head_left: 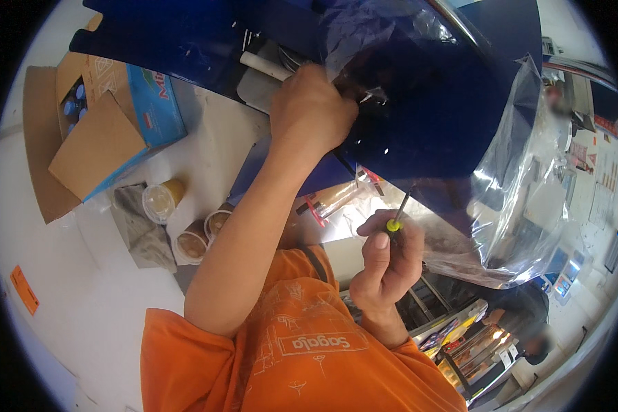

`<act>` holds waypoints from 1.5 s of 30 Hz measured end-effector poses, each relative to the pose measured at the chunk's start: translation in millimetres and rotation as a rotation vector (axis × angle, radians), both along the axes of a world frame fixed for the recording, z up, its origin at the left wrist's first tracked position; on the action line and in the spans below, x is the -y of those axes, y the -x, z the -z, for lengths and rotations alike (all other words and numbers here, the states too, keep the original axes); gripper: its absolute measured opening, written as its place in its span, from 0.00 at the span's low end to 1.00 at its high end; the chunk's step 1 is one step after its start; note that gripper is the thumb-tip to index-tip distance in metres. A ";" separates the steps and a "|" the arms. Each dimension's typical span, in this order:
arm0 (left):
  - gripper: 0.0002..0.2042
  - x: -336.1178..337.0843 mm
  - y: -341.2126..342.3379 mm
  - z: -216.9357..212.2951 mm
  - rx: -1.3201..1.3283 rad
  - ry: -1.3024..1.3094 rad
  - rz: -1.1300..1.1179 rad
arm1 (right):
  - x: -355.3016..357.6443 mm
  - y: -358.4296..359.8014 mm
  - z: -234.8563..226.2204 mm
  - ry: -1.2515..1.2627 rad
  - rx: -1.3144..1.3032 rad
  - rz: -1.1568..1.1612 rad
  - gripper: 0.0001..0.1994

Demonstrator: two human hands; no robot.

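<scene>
My right hand (389, 264) is wrapped round a small screwdriver (393, 225) with a yellow-green and dark handle, its thin metal shaft tilted up toward a large dark blue panel (426, 130). My left hand (312, 106) is raised against the panel, its fingers curled in; whatever they grip is hidden. Beside that hand are a white rod (266, 66) and dark cables. Clear plastic film (518, 185) hangs loosely over the panel's right side. Small bright spots, perhaps holes, dot the blue surface. Red-ended clear pieces (316, 210) show below the panel.
An open cardboard box (103, 147) with blue-capped bottles stands at the left. Near it are a grey cloth (144, 230), a lidded cup (161, 200) of yellowish liquid and two more cups (191, 246). A person in dark clothes (525, 312) is at the lower right.
</scene>
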State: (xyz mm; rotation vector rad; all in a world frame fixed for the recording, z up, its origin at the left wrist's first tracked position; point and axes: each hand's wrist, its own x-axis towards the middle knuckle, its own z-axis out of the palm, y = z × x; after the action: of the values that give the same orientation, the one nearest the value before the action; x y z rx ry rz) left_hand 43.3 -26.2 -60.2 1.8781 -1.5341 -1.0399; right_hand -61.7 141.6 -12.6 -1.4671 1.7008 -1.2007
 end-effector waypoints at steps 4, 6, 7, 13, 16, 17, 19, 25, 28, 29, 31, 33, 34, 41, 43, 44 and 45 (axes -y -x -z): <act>0.17 4.3 -1.5 -9.3 -0.114 -0.118 -0.039 | 2.3 2.4 -0.7 -0.009 0.013 -0.016 0.10; 0.18 1.9 -2.3 -16.5 -0.112 -0.155 -0.084 | 2.5 4.3 -0.6 -0.023 0.033 -0.028 0.10; 0.17 2.1 -2.2 -12.9 -0.098 -0.139 -0.059 | 2.7 4.9 0.5 -0.023 0.044 -0.031 0.10; 0.17 2.4 -0.9 -10.7 -0.105 -0.143 -0.111 | 1.3 6.3 6.1 -0.019 0.063 -0.054 0.11; 0.18 2.0 0.4 -7.8 -0.142 -0.116 -0.125 | 0.4 4.9 1.9 -0.015 0.071 -0.068 0.11; 0.19 1.1 0.6 -8.5 -0.129 -0.102 -0.127 | 1.2 4.6 1.7 -0.012 0.073 -0.067 0.11; 0.20 1.0 0.9 -11.6 -0.101 -0.107 -0.126 | 2.0 6.4 1.9 -0.017 0.073 -0.074 0.11; 0.22 3.6 1.1 -14.8 -0.018 -0.106 -0.090 | 1.7 8.2 3.6 0.003 0.108 -0.036 0.10; 0.22 3.5 4.8 -18.8 -0.033 -0.121 -0.097 | 1.8 12.2 5.4 0.015 0.108 -0.024 0.10; 0.22 2.6 1.9 -18.2 -0.045 -0.120 -0.098 | 3.1 11.3 3.9 0.014 0.118 -0.036 0.11; 0.22 0.7 -0.2 -16.5 -0.048 -0.108 -0.103 | 3.6 10.5 4.3 0.015 0.134 -0.046 0.11; 0.22 -1.1 1.3 -13.9 -0.027 -0.088 -0.108 | 2.7 10.3 5.2 0.016 0.145 -0.040 0.11; 0.21 -1.2 1.8 -14.3 -0.039 -0.098 -0.116 | 2.6 10.6 6.2 0.013 0.154 -0.035 0.11; 0.19 2.9 -1.4 -17.0 -0.155 -0.162 -0.128 | 0.9 12.3 6.8 0.016 0.093 -0.060 0.12; 0.19 3.7 -1.7 -16.6 -0.157 -0.176 -0.130 | 0.1 12.7 7.1 0.032 0.077 -0.068 0.12; 0.19 4.9 -2.4 -17.6 -0.123 -0.181 -0.119 | -0.1 12.3 5.7 0.024 0.081 -0.063 0.12; 0.19 5.9 -3.1 -18.7 -0.088 -0.187 -0.110 | 0.4 11.9 4.9 0.022 0.091 -0.057 0.12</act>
State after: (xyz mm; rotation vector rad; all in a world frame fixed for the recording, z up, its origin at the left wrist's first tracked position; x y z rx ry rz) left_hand 46.3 -32.1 -41.5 1.9872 -1.3080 -1.2343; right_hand -73.7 141.2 -17.6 -1.4423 1.5800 -1.2395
